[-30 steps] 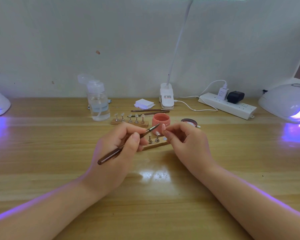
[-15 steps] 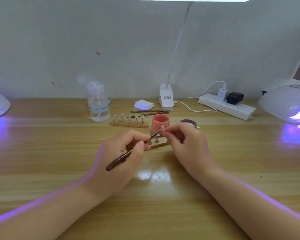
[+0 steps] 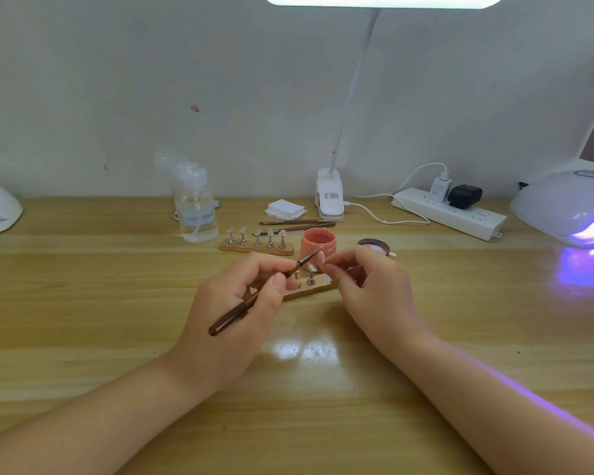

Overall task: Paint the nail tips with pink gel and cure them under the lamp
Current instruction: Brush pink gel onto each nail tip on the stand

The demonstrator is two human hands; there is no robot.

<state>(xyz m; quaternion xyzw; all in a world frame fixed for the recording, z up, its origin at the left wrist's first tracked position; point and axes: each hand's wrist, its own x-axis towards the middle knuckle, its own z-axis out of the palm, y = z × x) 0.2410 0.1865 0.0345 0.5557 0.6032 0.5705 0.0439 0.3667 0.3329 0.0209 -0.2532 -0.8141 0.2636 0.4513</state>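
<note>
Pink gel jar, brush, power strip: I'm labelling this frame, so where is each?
pink gel jar (image 3: 318, 246): head view, on its front wall.
brush (image 3: 232, 315): head view, on the dark handle.
power strip (image 3: 460, 219): head view, on its white top face.

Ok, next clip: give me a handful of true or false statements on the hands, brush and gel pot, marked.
1. The left hand holds the brush. True.
2. The pink gel pot has its lid on. False: it stands open, the lid beside it.
3. The right hand pinches a nail tip. True.
4. The curing lamp on the right is dark. False: it glows violet.
5. The far nail stand carries five tips. True.
</note>
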